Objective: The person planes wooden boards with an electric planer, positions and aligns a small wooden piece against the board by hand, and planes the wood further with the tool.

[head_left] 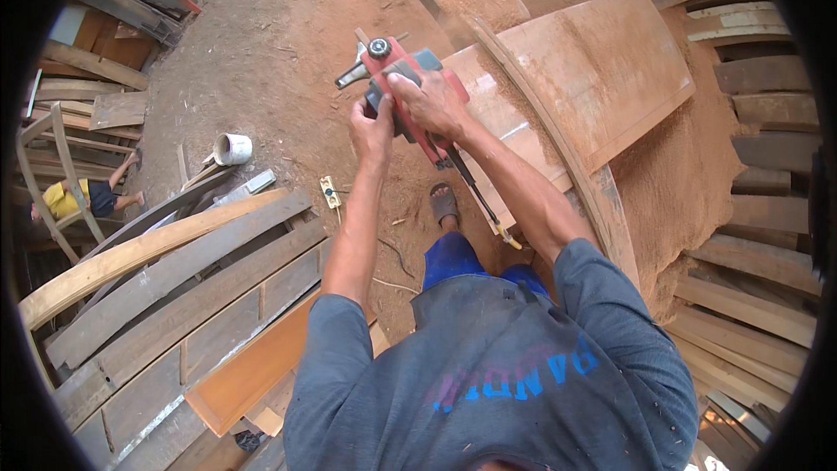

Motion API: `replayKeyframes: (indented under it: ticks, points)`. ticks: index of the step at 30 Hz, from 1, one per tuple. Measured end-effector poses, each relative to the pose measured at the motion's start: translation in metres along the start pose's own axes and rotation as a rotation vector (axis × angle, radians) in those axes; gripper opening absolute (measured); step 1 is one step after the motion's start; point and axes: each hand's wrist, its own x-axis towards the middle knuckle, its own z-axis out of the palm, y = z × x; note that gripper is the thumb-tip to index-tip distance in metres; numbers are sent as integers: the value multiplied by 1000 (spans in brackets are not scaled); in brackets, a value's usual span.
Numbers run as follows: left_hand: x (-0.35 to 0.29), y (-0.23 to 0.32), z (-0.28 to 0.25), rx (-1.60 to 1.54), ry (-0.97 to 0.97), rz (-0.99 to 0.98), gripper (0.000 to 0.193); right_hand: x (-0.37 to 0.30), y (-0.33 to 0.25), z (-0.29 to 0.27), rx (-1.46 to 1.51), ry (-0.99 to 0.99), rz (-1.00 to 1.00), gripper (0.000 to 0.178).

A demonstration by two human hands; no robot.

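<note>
Both my hands hold a red and black electric hand planer (403, 67) in front of me, off the left edge of a wooden workbench. My right hand (432, 105) is wrapped over its rear body, thumb on top. On its left side my left hand (373, 129) grips the dark lower part, fingers curled and partly hidden. A black knob tops the planer's far end. Its black cord (469, 181) hangs down from the near end toward a yellow connector (508, 238). A long narrow wooden board (545, 113) lies across the bench, right of my hands.
A wide sawdust-covered plank (610, 70) lies at the right. Stacked boards (200, 279) fill the left, beside a white bucket (233, 149) and a yellow power strip (330, 192). More lumber (767, 153) lines the right edge. A person in yellow (65, 201) is at the far left.
</note>
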Motion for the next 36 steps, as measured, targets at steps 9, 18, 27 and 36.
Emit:
replayKeyframes:
  ticks: [9, 18, 27, 36]
  points:
    - [-78, -6, 1, 15, -50, -44, 46, -71, -18, -21, 256, -56, 332, 62]
    - [-295, -47, 7, 276, -65, -59, 68, -273, -43, -61, 376, -139, 587, 47]
    - [-307, -55, 3, 198, -143, -96, 75, -293, -29, -56, 437, -157, 578, 58]
    - [-196, -42, 2, 42, -48, -106, 60, -179, -40, -42, 319, -118, 484, 52]
